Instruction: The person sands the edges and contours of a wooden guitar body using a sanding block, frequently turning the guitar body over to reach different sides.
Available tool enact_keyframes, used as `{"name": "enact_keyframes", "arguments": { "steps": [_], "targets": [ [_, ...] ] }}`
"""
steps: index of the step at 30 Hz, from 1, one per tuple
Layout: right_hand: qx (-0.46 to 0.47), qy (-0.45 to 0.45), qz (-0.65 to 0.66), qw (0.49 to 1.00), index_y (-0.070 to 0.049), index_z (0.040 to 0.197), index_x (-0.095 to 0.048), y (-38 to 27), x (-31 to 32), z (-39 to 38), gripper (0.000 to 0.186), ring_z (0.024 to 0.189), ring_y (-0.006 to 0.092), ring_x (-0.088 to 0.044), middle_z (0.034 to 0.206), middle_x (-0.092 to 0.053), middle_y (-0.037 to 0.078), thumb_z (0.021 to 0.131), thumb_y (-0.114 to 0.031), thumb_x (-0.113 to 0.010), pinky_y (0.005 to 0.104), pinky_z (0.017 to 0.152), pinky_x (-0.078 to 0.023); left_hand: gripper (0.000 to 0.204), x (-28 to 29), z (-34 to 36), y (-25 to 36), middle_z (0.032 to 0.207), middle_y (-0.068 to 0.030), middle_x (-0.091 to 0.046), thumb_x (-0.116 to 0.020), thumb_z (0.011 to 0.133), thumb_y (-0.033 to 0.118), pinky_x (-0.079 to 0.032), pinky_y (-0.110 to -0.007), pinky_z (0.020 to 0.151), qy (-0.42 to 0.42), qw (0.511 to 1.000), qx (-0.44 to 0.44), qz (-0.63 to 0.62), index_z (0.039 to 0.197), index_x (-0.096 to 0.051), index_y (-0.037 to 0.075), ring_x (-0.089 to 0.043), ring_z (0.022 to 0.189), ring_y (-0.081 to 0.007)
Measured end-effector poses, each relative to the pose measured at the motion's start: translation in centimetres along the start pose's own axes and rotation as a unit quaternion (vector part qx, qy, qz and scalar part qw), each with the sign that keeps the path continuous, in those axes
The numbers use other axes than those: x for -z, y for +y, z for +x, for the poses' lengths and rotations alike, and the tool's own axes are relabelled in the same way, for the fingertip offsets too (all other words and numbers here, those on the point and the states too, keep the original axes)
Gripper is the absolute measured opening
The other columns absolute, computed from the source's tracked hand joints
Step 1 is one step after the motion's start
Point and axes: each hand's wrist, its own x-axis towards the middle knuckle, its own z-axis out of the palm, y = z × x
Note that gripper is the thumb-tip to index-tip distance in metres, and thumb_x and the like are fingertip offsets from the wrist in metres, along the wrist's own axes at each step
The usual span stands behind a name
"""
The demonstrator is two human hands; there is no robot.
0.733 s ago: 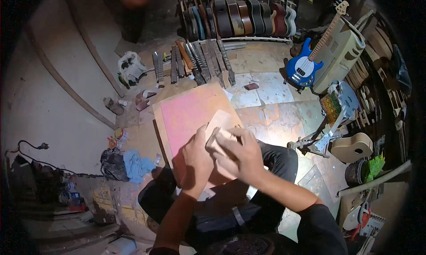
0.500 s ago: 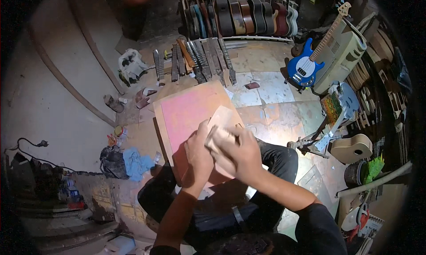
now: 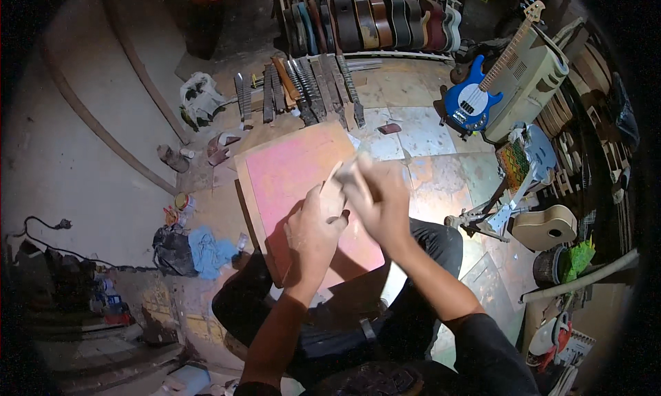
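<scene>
My left hand (image 3: 311, 227) is closed around a small pale wooden piece (image 3: 332, 199), held up over the board on my lap. Close against the upper end of that piece, my right hand (image 3: 385, 200) pinches a thin greyish pad (image 3: 349, 170) that looks like folded sandpaper; motion blurs it. Beneath both hands lies a flat board (image 3: 286, 172) with a worn pink face and a bare tan border, tilted across my legs. My fingers hide part of the wooden piece.
Several guitar necks (image 3: 303, 89) lie on the tiled floor ahead, before a rack of guitars (image 3: 375, 24). A blue bass guitar (image 3: 474, 103) leans at the right, with an unpainted guitar body (image 3: 544, 228) nearer. Left are a blue cloth (image 3: 210, 251) and a black bag (image 3: 172, 251).
My right hand has moved up and away along the wooden piece with the pad, exposing more of the piece. The left hand stays nearly in place, its hold slightly turned.
</scene>
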Motion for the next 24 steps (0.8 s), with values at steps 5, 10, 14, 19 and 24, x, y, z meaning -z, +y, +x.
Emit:
{"name": "enact_keyframes", "arguments": {
  "steps": [5,10,14,19,24],
  "targets": [
    [0.132,-0.027,-0.091,0.987,-0.007,0.118,-0.074,-1.5,0.6,-1.6,0.034,0.099,0.0341,-0.063,0.109,-0.066,0.016,0.086,-0.019,-0.079,0.0449,0.087,-0.05,0.049,0.2,0.6,-1.4,0.101,-0.0243,-0.073,-0.075,0.084,0.018,-0.054,-0.056,0.083,0.007,1.0,0.008,-0.012,0.131,-0.062,0.011,-0.069,0.094,-0.0481],
    [0.099,-0.029,-0.026,0.994,-0.01,0.122,-0.073,-2.3,0.1,-2.7,0.04,0.1,0.0368,-0.061,0.111,-0.064,0.017,0.084,-0.023,-0.08,0.0448,0.087,-0.05,0.044,0.3,0.5,-1.2,0.104,-0.0238,-0.073,-0.072,0.087,0.02,-0.054,-0.055,0.083,0.02,0.993,-0.009,-0.119,0.129,-0.064,0.011,-0.068,0.096,-0.0479],
    [0.074,-0.014,-0.069,0.995,-0.012,0.123,-0.074,-1.9,0.3,-1.1,0.042,0.097,0.0368,-0.062,0.11,-0.063,0.019,0.083,-0.024,-0.081,0.0445,0.083,-0.051,0.042,0.7,0.9,0.1,0.105,-0.0234,-0.073,-0.07,0.09,0.023,-0.055,-0.053,0.082,-0.014,0.999,0.027,0.028,0.131,-0.064,0.012,-0.069,0.097,-0.0461],
    [0.243,-0.013,-0.126,0.962,-0.008,0.125,-0.071,-4.0,0.2,-3.4,0.041,0.098,0.037,-0.061,0.106,-0.064,0.02,0.089,-0.025,-0.076,0.0429,0.084,-0.05,0.045,1.5,0.3,-0.2,0.104,-0.0233,-0.073,-0.07,0.092,0.025,-0.055,-0.052,0.083,-0.007,0.993,0.047,-0.106,0.135,-0.063,0.015,-0.069,0.098,-0.0448],
    [0.016,-0.044,-0.033,0.998,-0.014,0.128,-0.071,-1.0,0.9,0.6,0.044,0.107,0.0411,-0.06,0.114,-0.063,0.019,0.087,-0.029,-0.077,0.0478,0.09,-0.05,0.045,0.5,-0.4,0.4,0.11,-0.0213,-0.074,-0.067,0.092,0.02,-0.055,-0.047,0.087,-0.005,0.999,0.042,0.022,0.137,-0.062,0.018,-0.069,0.103,-0.0433]
  ]
}}
